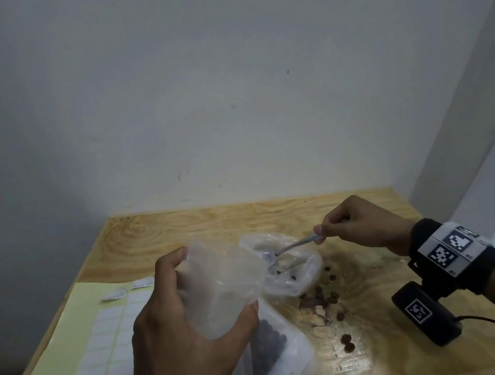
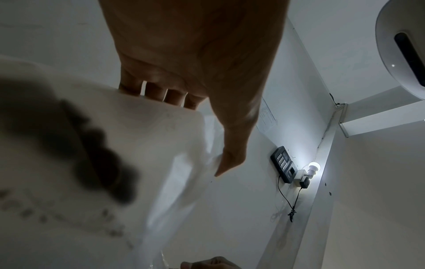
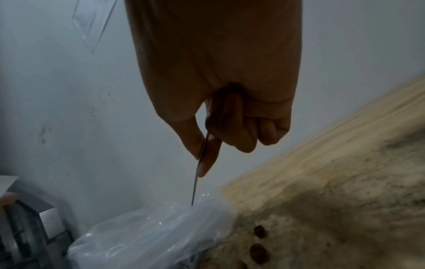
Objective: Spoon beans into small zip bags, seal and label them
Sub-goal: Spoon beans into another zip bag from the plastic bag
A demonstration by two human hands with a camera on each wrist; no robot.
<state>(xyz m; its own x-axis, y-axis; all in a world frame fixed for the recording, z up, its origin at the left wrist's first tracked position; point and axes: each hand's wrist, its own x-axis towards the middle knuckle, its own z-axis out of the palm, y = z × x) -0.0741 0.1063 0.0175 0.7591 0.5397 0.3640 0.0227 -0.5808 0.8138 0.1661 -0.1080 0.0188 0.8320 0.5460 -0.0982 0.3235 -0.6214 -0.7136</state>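
Plywood table (image 1: 382, 357) against plain white wall, dim light. Left hand (image 1: 178, 329) curled round small clear plastic zip bag (image 1: 223, 286), held up at centre, mouth toward 2 o'clock. Right hand (image 1: 357, 224) at 3 o'clock pinches thin metal spoon (image 1: 292, 247), bowl dipped in crumpled clear bag (image 1: 300, 273) with few dark beans. Loose brown beans (image 1: 333, 297) scattered at 5 o'clock. Yellow sheet of white sticker labels (image 1: 79, 346) at 9 o'clock. Flat zip bag of dark beans (image 1: 277, 352) right below left hand.

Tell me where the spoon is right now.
In the head view the spoon is right of centre, its handle pinched by the right hand, its bowl inside the open bean bag lying on the wooden table.
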